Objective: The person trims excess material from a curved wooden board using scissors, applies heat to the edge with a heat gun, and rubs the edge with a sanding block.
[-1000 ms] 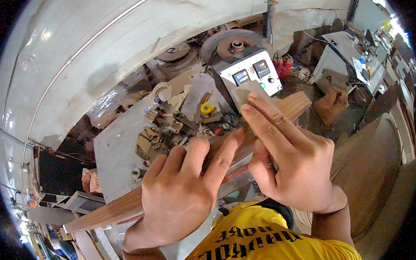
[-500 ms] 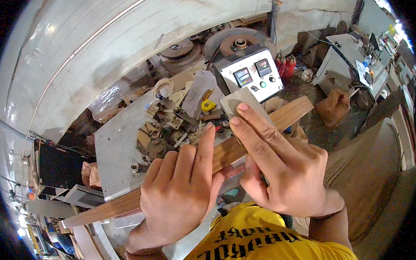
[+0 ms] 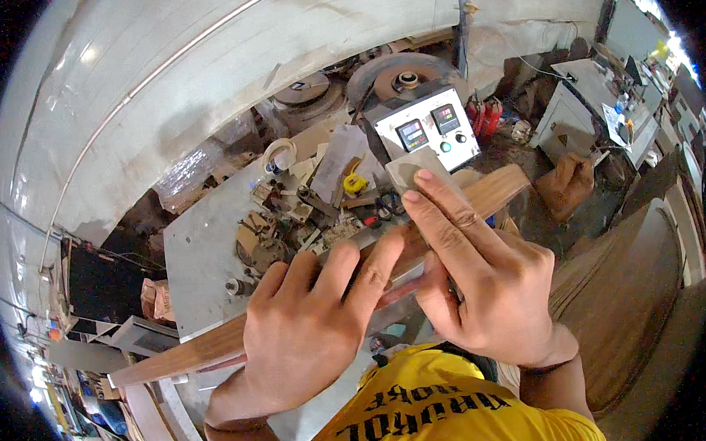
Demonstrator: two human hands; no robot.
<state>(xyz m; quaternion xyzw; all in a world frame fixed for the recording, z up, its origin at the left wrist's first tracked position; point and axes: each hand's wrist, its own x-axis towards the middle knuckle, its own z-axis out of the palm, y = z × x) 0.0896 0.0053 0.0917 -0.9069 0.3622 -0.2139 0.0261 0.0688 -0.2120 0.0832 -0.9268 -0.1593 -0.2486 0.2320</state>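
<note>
A long, slightly curved brown wooden strip [image 3: 181, 352] runs slantwise from the lower left to the upper right. My left hand [image 3: 307, 337] grips it near its middle, fingers bent over the top edge and the thumb on the near side. In my right hand [image 3: 494, 297] is a flat grey-beige block [image 3: 406, 168], with two outstretched fingers pressed along its upper face. The block lies across the strip, right of my left hand; its underside is hidden. My right thumb is bent beneath, close to the strip.
Beyond the strip, a grey worktable [image 3: 205, 258] bears wood offcuts [image 3: 301, 203], a yellow tape measure [image 3: 354, 183] and a tape roll [image 3: 279, 155]. A white control box [image 3: 428, 130] with displays and knobs stands behind the block. Curved brown sheets [image 3: 624, 287] stand at the right.
My left hand has slid a little to the right along the strip, and its index finger now bends lower. My right hand and the block have shifted slightly right.
</note>
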